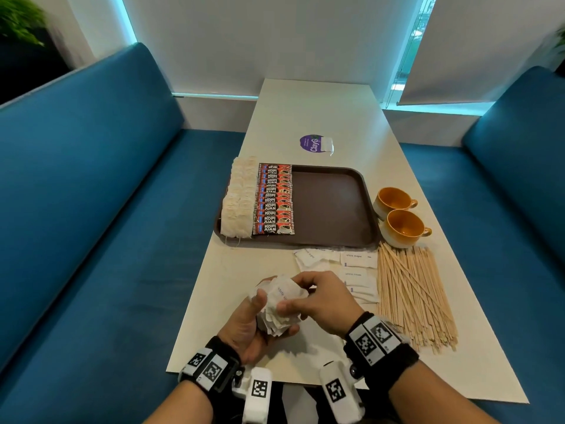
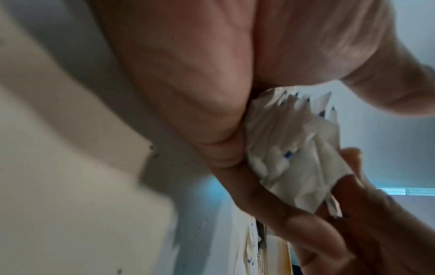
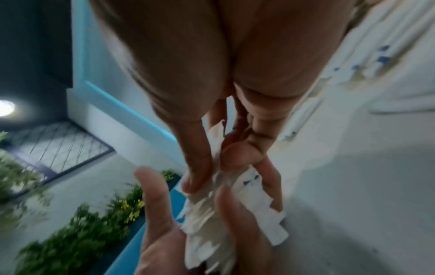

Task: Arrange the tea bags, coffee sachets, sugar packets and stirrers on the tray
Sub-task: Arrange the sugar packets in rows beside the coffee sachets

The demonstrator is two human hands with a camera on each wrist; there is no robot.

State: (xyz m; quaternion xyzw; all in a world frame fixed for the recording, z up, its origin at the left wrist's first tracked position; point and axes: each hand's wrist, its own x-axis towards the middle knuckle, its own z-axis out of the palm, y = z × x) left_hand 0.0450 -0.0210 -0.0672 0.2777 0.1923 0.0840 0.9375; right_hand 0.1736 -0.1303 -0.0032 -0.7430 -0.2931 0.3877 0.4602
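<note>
Both hands hold a bunch of white sugar packets point(image 1: 279, 304) above the near part of the table. My left hand point(image 1: 253, 322) cups the bunch point(image 2: 296, 148) from below with its thumb on the front. My right hand point(image 1: 318, 298) pinches the top of the bunch point(image 3: 226, 210). The brown tray point(image 1: 330, 206) lies further out, with a row of tea bags point(image 1: 240, 197) on its left side and a row of red coffee sachets point(image 1: 275, 198) beside them. Loose sugar packets point(image 1: 357, 270) lie before the tray. Wooden stirrers point(image 1: 412, 295) are piled at the right.
Two orange-lined cups point(image 1: 400, 218) stand right of the tray. A purple round sticker point(image 1: 312, 143) and one small white packet point(image 1: 327, 144) sit beyond the tray. Blue bench seats point(image 1: 91, 209) flank the white table point(image 1: 321, 111) on both sides.
</note>
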